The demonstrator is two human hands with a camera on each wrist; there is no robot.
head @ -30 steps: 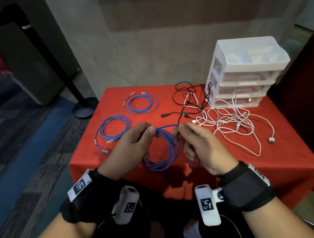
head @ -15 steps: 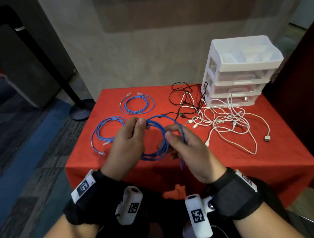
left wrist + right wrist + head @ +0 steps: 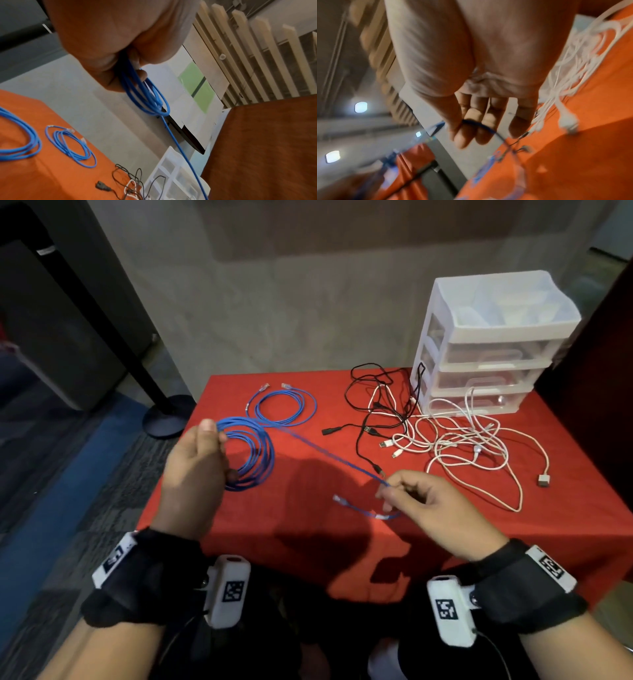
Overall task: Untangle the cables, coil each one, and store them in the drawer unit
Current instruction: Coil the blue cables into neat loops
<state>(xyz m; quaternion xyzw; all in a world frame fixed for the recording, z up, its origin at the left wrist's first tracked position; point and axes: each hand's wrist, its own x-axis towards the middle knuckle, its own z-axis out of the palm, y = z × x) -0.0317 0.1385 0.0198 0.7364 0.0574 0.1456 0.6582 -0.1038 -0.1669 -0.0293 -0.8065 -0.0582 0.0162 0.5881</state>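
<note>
The left hand (image 3: 191,474) grips a blue cable (image 3: 253,457) in coils at nine o'clock above the red table (image 3: 513,525); the right hand (image 3: 421,501) pinches its loose tail at five o'clock. Tangled white cables (image 3: 462,446) and black cables (image 3: 376,405) lie further back. At two o'clock stands the drawer unit (image 3: 486,347), its drawers shut and their contents unclear, against a grey wall (image 3: 308,302).

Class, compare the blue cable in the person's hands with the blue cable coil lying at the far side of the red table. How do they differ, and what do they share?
The held blue cable is lifted off the table, gripped by the left hand; the far blue coil lies flat, untouched. The held blue cable has a long tail stretched out to the right hand, which pinches it; the far blue coil is fully wound. Both are blue with clear plugs.
</note>
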